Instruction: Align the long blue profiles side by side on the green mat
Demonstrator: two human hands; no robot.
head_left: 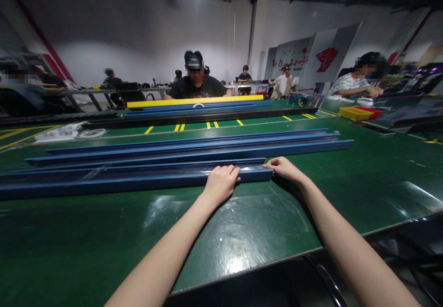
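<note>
A long blue channel with an open top lies across the green table in front of me. Clear, shiny film or plastic shows inside its trough. My left hand is closed over the channel's near wall, fingers curled inside, a short way from its right end. At that right end is my right hand, its thumb and forefinger pinched together at the opening. What sits between those fingertips is too small to tell. Just behind lie more blue channels, roughly parallel to the first.
Farther back on the green table are a black rail and a yellow bar. A roll of clear tape and crumpled white plastic lie left. Right is a yellow bin. A co-worker sits opposite.
</note>
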